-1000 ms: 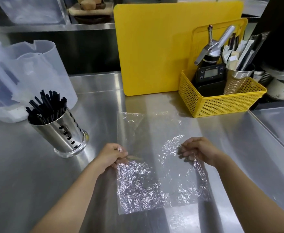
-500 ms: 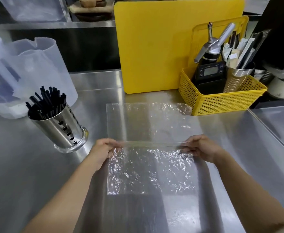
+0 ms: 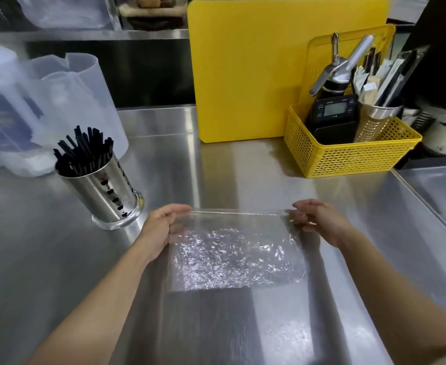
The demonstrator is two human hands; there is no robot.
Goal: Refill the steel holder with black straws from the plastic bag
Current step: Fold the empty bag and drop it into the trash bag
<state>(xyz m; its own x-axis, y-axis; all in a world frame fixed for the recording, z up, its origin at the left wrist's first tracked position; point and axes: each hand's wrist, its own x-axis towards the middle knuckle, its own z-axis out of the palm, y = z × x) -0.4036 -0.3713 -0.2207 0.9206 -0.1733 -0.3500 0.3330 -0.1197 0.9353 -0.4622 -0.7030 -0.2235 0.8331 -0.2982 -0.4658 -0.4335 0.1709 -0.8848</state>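
Note:
A perforated steel holder (image 3: 106,196) stands on the steel counter at the left, packed with black straws (image 3: 83,151). An empty, crinkled clear plastic bag (image 3: 232,254) lies flat in front of me, folded over on itself, with its fold line along the far edge. My left hand (image 3: 164,227) pinches the fold's left end and my right hand (image 3: 316,219) pinches its right end. No straws show inside the bag.
Translucent plastic jugs (image 3: 66,106) stand behind the holder. A yellow cutting board (image 3: 248,72) leans upright at the back. A yellow basket (image 3: 348,154) with a timer, a dispenser and utensils sits at the right. The counter has a seam (image 3: 427,206) on the right.
Both hands have folded the bag's far half toward me, so it is now half as long. The hands stayed on the fold's ends. The camera view dipped slightly.

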